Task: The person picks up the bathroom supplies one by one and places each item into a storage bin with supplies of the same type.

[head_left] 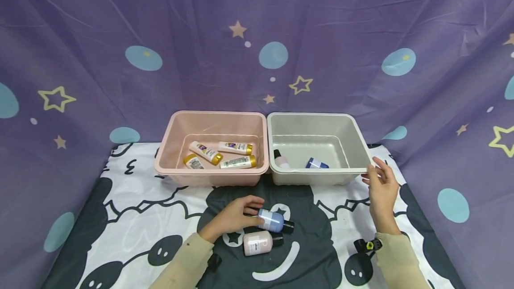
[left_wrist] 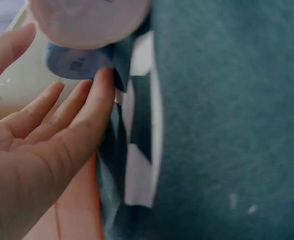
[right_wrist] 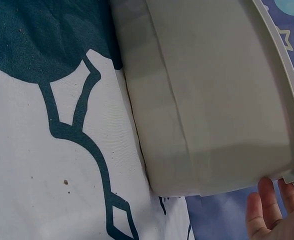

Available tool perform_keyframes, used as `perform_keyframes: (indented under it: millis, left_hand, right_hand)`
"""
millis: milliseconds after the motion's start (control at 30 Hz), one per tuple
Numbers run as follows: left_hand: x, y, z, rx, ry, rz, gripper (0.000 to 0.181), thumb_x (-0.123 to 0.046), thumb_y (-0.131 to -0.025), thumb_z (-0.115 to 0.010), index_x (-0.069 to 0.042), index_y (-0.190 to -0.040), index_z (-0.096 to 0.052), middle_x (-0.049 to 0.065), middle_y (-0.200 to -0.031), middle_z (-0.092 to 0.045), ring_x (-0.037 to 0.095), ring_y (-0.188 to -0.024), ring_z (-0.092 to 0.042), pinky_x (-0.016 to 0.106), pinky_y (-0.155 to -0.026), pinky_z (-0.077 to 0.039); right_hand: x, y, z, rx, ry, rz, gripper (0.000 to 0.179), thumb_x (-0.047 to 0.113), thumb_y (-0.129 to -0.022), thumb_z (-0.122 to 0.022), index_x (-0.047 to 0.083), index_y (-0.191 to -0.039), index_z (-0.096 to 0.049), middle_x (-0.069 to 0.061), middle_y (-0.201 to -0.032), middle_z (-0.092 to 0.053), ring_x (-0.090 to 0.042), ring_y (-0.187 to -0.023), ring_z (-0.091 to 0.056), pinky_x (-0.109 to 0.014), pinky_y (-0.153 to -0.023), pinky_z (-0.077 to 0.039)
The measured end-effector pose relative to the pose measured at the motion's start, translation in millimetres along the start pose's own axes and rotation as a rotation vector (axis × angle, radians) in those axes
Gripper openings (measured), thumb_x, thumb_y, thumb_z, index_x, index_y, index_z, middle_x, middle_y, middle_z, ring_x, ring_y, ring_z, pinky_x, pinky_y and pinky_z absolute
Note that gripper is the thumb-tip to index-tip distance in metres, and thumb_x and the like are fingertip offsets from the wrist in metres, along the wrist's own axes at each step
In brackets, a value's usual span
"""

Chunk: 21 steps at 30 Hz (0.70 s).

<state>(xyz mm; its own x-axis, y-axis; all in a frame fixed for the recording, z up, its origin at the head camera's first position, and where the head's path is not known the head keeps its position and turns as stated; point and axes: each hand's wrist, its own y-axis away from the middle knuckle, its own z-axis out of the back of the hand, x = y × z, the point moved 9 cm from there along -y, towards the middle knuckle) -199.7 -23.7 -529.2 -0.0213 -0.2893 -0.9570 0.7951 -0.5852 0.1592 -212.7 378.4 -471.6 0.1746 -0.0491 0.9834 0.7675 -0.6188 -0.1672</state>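
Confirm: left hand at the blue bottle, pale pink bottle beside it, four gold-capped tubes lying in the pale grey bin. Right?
Not quite: the four gold-capped tubes lie in the pink bin, not the pale grey bin; the head view shows it. The left hand is at the blue bottle, with the pale pink bottle beside it.

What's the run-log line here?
left hand: at blue bottle on cloth; right hand: touching grey bin; pale pink bottle: on cloth; pink bin: four tubes; grey bin: black-capped bottle, blue item
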Motion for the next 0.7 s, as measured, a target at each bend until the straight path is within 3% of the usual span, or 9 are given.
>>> perform_keyframes:
  millis: [133, 333, 700]
  left_hand:
    - [-1.1, -1.5, -3.4, 0.041, -0.023, -0.016, 0.060, -0.013, -0.088, -0.079, 0.006, -0.137, -0.052, 0.023, -0.131, -0.059, 0.032, -0.114, -0.063, 0.043, -0.095, -0.051]
    - [3.3, -2.9, -6.4, 0.076, -0.095, -0.003, 0.061, -0.019, -0.088, -0.079, 0.001, -0.139, -0.053, 0.015, -0.134, -0.059, 0.025, -0.116, -0.060, 0.040, -0.099, -0.049]
    - [9.5, -3.5, -3.2, 0.011, -0.113, 0.031, 0.064, -0.027, -0.084, -0.084, -0.003, -0.136, -0.057, 0.004, -0.117, -0.065, 0.017, -0.103, -0.064, 0.038, -0.091, -0.052]
  right_hand:
    - [0, -0.4, 0, -0.001, -0.002, -0.002, 0.033, 0.013, -0.096, -0.068, 0.005, -0.129, -0.066, -0.002, -0.092, -0.068, -0.013, -0.075, -0.068, -0.019, -0.066, -0.056]
    - [0, -0.7, 0, -0.008, -0.002, -0.008, 0.033, 0.014, -0.096, -0.069, 0.007, -0.128, -0.066, -0.002, -0.092, -0.068, -0.014, -0.075, -0.068, -0.018, -0.066, -0.056]
    - [0, -0.2, -1, 0.006, -0.012, 0.002, 0.036, 0.012, -0.097, -0.068, 0.002, -0.131, -0.063, -0.002, -0.091, -0.068, -0.014, -0.075, -0.069, -0.018, -0.066, -0.056]
